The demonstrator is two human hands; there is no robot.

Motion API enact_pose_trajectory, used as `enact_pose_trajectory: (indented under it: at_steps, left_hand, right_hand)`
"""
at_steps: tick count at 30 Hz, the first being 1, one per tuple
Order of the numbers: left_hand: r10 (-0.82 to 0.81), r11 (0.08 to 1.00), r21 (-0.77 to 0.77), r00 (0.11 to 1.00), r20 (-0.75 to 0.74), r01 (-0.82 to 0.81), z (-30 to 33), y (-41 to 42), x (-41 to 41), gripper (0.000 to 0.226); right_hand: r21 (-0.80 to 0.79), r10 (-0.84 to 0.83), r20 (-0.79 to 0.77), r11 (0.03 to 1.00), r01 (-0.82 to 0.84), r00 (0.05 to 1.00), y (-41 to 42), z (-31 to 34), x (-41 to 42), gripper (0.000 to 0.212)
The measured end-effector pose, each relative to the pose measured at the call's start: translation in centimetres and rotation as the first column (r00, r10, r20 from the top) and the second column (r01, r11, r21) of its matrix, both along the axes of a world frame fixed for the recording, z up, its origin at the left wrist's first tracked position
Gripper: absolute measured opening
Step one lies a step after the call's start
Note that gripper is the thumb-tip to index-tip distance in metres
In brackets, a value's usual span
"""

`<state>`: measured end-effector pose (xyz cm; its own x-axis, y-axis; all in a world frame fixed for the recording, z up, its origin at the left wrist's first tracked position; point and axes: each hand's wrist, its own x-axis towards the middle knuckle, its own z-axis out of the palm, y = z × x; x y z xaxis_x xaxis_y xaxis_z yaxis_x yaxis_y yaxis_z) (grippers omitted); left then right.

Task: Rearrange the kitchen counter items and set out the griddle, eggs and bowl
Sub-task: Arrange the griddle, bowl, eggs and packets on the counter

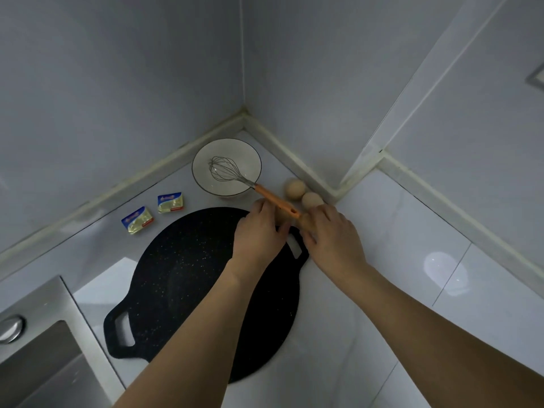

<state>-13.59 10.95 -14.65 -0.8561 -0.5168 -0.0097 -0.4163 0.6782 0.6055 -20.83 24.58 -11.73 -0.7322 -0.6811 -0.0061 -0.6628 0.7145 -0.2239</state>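
Griddle (pixel 188 278) set mid-table; bowl (pixel 226 166) with whisk (pixel 235 176) in far corner; two eggs (pixel 303 194) beside it at back edge; left hand (pixel 259 234), right hand (pixel 332 234) each seem curled round an egg, half hidden; placing those remains.

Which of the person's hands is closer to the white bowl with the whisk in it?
The left. The left hand lies just below the bowl, over the griddle's far edge. The right hand lies further to the bowl's right, its fingers by the two eggs.
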Motion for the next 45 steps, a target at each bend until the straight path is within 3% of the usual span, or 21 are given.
enact_pose_trajectory:
  at_steps: [9, 19, 25, 31, 36, 45]
  left_hand:
    - [-0.022, 0.999, -0.041, 0.999, 0.034, 0.023, -0.9, -0.5, -0.8, 0.053]
    - [-0.013, 0.999, -0.034, 0.999, 0.052, 0.015, -1.2, -0.5, -1.2, 0.044]
    - [0.06, 0.998, 0.032, 0.998, 0.008, -0.06, -0.5, 0.4, -0.6, 0.035]
    - [0.127, 0.984, 0.13, 0.992, -0.004, -0.125, 0.7, 2.3, 1.2, 0.043]
    - [0.182, 0.965, 0.197, 0.983, -0.014, -0.176, 1.5, 5.1, 3.2, 0.04]
    - [0.122, 0.943, 0.312, 0.992, 0.006, -0.118, 2.4, 13.5, 3.7, 0.039]
  right_hand:
    - [0.012, -0.013, -0.097, 1.0, 0.014, 0.995, -0.8, -1.0, -0.3, 0.027]
    - [-0.05, -0.061, 0.033, 0.997, 0.063, 0.998, -0.2, -2.1, -0.5, 0.035]
    - [-0.122, -0.111, 0.085, 0.985, 0.121, 0.99, 0.7, -1.6, -0.1, 0.031]
    - [-0.233, -0.163, 0.086, 0.956, 0.179, 0.983, 3.1, -0.2, 1.4, 0.024]
    - [-0.242, -0.254, 0.168, 0.926, 0.29, 0.952, 6.3, 0.9, 2.7, 0.031]
    - [-0.253, -0.431, 0.223, 0.841, 0.479, 0.874, 15.7, 2.1, 4.9, 0.031]
